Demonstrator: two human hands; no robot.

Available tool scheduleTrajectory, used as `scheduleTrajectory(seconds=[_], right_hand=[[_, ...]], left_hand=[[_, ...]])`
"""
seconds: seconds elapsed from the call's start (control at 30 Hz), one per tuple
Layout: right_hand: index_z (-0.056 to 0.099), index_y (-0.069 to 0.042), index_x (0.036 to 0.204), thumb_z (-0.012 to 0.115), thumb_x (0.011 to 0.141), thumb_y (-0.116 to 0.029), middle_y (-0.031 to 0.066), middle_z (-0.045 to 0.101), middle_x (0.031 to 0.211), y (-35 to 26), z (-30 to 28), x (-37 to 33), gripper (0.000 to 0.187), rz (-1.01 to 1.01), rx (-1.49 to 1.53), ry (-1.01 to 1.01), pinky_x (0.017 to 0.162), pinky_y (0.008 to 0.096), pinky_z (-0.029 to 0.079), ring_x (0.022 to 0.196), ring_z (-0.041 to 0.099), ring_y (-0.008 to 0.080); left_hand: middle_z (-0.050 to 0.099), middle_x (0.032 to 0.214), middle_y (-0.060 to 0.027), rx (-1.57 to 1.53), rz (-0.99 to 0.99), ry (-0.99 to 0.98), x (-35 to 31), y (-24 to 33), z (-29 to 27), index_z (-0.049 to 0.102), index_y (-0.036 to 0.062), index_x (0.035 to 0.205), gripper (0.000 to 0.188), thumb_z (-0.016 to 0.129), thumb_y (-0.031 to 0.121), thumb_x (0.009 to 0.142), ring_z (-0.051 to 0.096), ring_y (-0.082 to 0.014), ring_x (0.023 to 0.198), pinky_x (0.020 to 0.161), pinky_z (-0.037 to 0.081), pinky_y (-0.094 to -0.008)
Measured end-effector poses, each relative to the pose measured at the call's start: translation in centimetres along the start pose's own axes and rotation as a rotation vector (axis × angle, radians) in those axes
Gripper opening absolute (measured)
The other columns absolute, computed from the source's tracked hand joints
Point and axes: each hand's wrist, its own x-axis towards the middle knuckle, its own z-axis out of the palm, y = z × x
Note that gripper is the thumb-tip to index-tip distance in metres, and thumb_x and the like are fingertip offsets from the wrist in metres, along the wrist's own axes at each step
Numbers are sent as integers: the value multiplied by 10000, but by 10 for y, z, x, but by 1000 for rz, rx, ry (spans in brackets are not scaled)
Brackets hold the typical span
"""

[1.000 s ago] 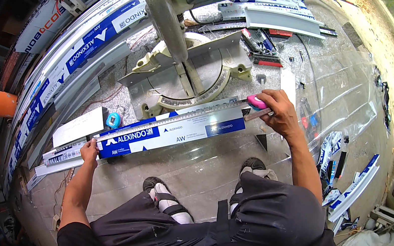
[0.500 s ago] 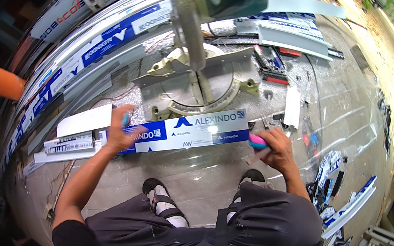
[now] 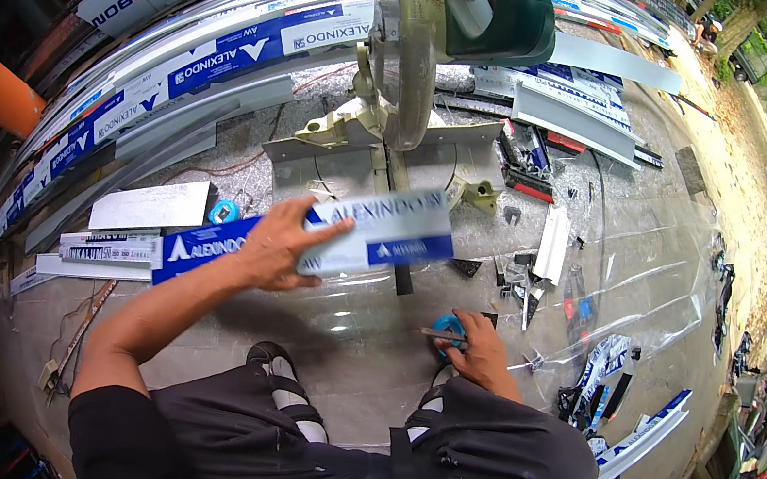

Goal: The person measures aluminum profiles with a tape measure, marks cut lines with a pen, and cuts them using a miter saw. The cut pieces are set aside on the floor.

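Observation:
A long flat profile in blue-and-white protective film lies across in front of me, its right end blurred by motion and close to the saw's base. My left hand is closed over its middle. Lower right of the profile, my right hand is closed round a small round blue thing, perhaps a tape measure, together with a thin stick-like tool. Another round blue thing rests beyond the profile, left of the saw. The mitre saw, with its green handle, stands straight ahead.
Wrapped profiles are stacked along the far left. Short white offcuts lie left of the saw. A white strip, black scraps and crumpled film litter the floor at right. An orange pipe juts in at left.
My left hand has moved right and taken hold of the profile, whose right end has shifted left. My right hand has come down and left, away from that end, still holding the round thing.

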Motion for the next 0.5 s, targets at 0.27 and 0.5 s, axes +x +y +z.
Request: scheduleTrajectory(seconds=[0.27,0.5], right_hand=[[605,-63,1377,876,782,-443,194,592,1400,-42,-63,52,756,-274,-287,187,1054,492,408,1255,564,392],[636,-35,1335,865,856,-215,154,707,1259,-146,-241,127,561,-423,-195,606,995,397,499,1171,669,280]], left_hand=[[460,1442,-298,35,-206,-102,13,-87,-6,466,413,1576,1077,952,540,623,479,-446,1324,1126,409,-496],[498,1420,-237,74,-351,-117,15,-87,-6,457,476,1562,1109,993,423,592,492,-401,1333,1130,407,-493]])
